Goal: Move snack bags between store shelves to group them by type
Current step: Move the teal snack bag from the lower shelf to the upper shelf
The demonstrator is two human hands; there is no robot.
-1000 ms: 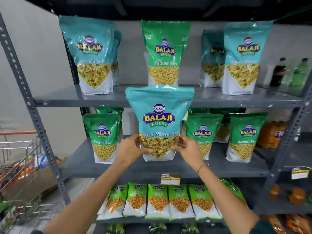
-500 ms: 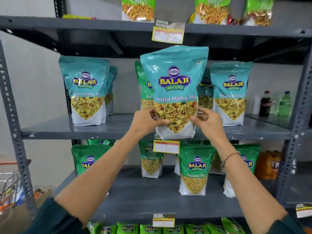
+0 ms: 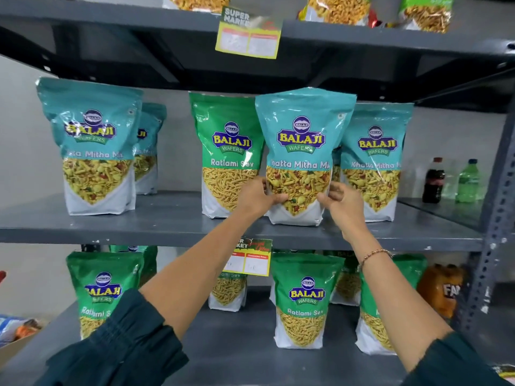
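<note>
A teal Khatta Mitha Mix bag [image 3: 302,151] stands upright on the middle shelf [image 3: 172,218]. My left hand [image 3: 255,197] grips its lower left edge and my right hand [image 3: 342,201] its lower right edge. A green Ratlami Sev bag [image 3: 225,151] stands just left of it on the same shelf, partly behind my left hand. Another teal bag [image 3: 376,160] is close on the right, and two teal bags [image 3: 92,146] stand at the far left. On the lower shelf [image 3: 237,346] are several green Ratlami Sev bags [image 3: 305,299].
Price tags hang from the top shelf edge [image 3: 248,33] and the middle shelf edge [image 3: 252,257]. Two drink bottles [image 3: 433,181] stand at the far right of the middle shelf. A perforated grey upright [image 3: 496,218] borders the right side. More snack bags [image 3: 345,8] sit on the top shelf.
Both hands lifted the teal bag from the lower shelf up to the middle shelf, where its base now rests between the green bag and a teal bag.
</note>
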